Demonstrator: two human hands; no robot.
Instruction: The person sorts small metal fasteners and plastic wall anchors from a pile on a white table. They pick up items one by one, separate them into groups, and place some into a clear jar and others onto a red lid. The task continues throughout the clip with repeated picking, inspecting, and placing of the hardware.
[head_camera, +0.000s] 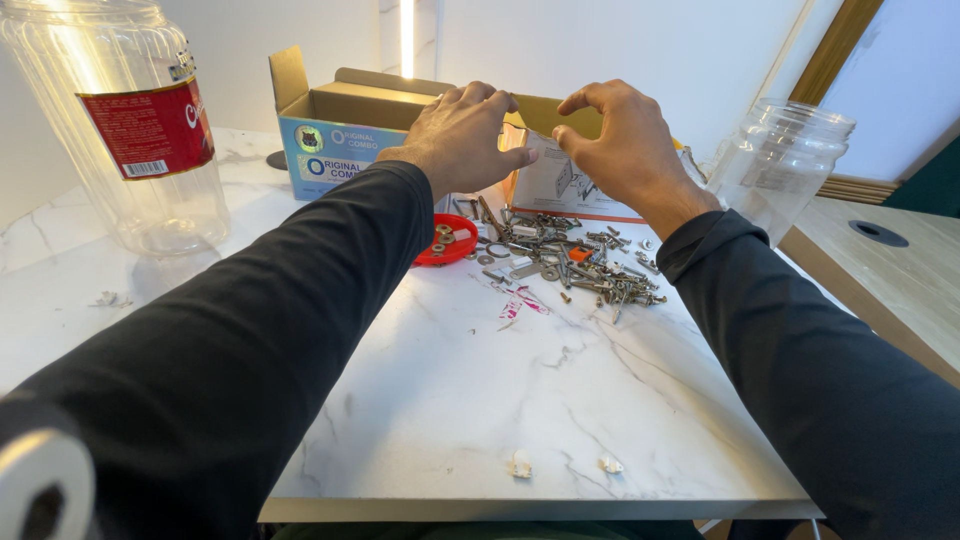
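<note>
Left hand (462, 135) and right hand (618, 140) pinched top edge of box (560, 180), fingers clamped. Screws (575, 262) heaped below; red lid (447, 241) beside.

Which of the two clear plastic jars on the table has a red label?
The big jar at far left, beside the left sleeve; the smaller jar on the right, past the right hand, shows no red label.
</note>
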